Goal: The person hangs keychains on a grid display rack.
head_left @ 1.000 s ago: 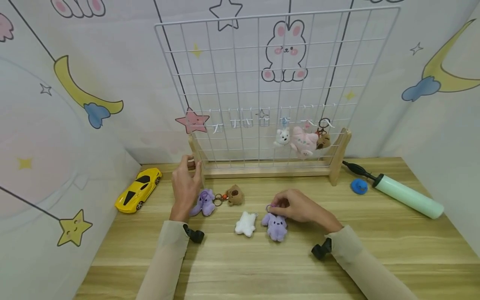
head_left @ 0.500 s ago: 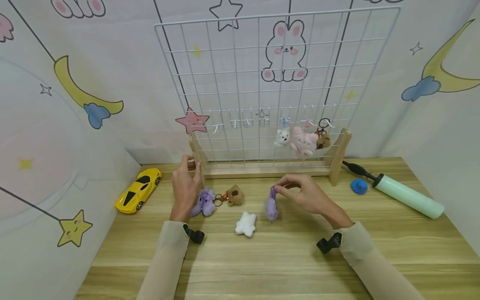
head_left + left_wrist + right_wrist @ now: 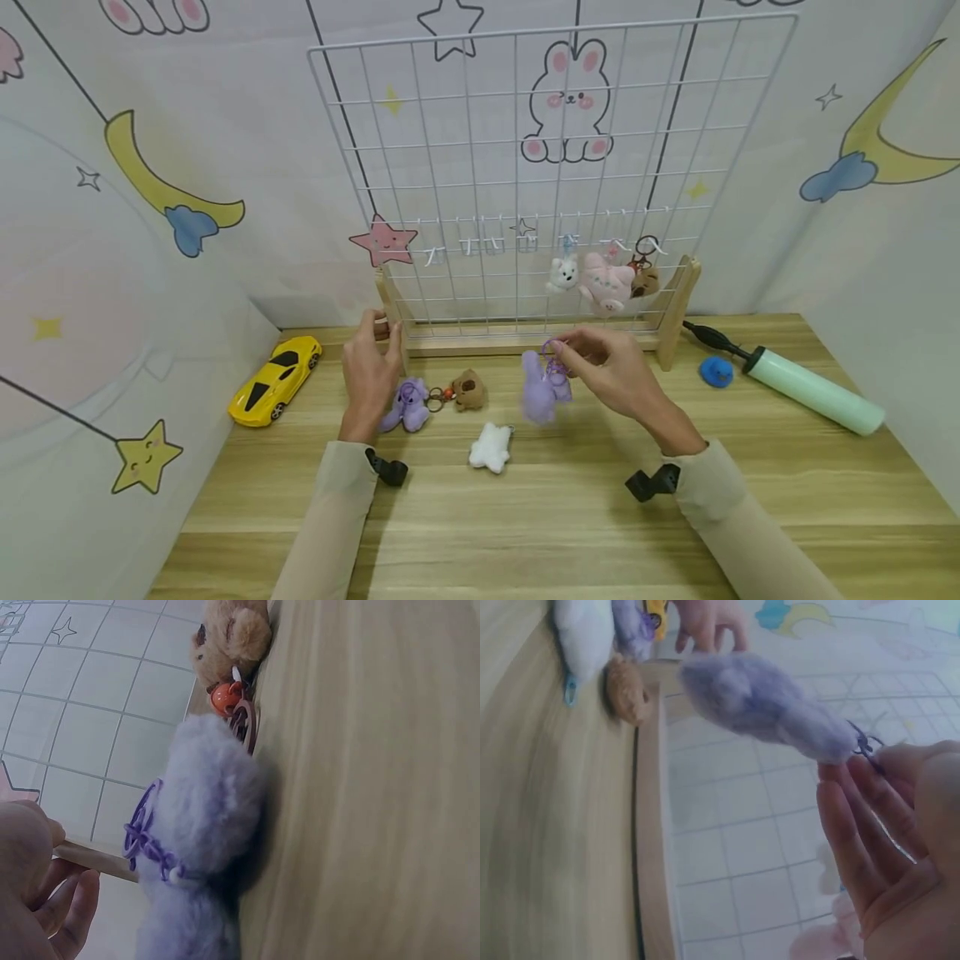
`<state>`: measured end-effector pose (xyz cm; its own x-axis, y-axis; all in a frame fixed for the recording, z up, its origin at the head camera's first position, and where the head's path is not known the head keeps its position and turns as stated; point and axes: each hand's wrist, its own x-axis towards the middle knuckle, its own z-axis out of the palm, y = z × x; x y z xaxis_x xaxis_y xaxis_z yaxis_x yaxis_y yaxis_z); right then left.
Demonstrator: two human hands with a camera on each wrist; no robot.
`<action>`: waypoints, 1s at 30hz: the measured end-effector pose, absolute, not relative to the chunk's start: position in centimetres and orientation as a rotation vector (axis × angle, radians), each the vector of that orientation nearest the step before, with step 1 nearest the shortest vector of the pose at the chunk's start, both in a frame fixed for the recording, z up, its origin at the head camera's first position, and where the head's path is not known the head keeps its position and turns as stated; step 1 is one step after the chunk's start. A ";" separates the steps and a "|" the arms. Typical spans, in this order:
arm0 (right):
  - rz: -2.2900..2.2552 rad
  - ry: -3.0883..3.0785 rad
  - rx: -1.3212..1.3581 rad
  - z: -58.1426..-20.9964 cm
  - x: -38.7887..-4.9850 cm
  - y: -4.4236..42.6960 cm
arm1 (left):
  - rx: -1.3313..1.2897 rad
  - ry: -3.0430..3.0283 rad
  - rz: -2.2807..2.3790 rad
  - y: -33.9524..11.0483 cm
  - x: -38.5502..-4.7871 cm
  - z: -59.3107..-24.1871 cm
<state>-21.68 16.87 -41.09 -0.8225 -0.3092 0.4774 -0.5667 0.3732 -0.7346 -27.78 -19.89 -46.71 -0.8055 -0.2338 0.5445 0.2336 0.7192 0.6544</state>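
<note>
We find the right grip (image 3: 615, 375) pinching the loop (image 3: 551, 342) of a purple plush (image 3: 537, 397) mid-frame, apparently so it dangles clear of the counter (image 3: 480, 542); left of centre, the left grip (image 3: 370, 367) clasps the wooden post (image 3: 387, 292), presumably steadying the rack (image 3: 516, 35)

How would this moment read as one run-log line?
right hand: holds purple plush by cord, off table | left hand: grips rack post

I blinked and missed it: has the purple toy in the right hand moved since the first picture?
Yes. In the head view, the held purple toy has moved up the picture, toward the rack's wooden base.
</note>
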 end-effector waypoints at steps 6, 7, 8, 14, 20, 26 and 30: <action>1.432 -2.318 0.780 -39.7 -21.5 16.2 | -0.003 -2.299 -0.994 -20.0 -27.7 -46.8; 1.401 -2.300 0.775 -39.4 -21.5 16.1 | -0.004 -2.298 -0.996 -20.0 -27.7 -46.8; 1.368 -2.275 0.767 -39.2 -21.5 16.0 | -0.004 -2.297 -0.996 -20.0 -27.8 -46.8; 1.325 -2.102 0.795 -38.3 -21.8 15.6 | -0.006 -2.294 -0.998 -20.0 -27.8 -46.9; 1.736 -2.095 0.939 -38.4 -22.0 15.5 | -0.002 -2.298 -0.992 -20.0 -27.8 -47.0; 1.716 -2.093 0.868 -38.1 -22.4 15.2 | -0.002 -2.302 -0.993 -19.9 -27.7 -46.9; 1.669 -2.107 0.681 -36.9 -22.6 14.6 | 0.001 -2.302 -0.990 -20.0 -27.7 -46.8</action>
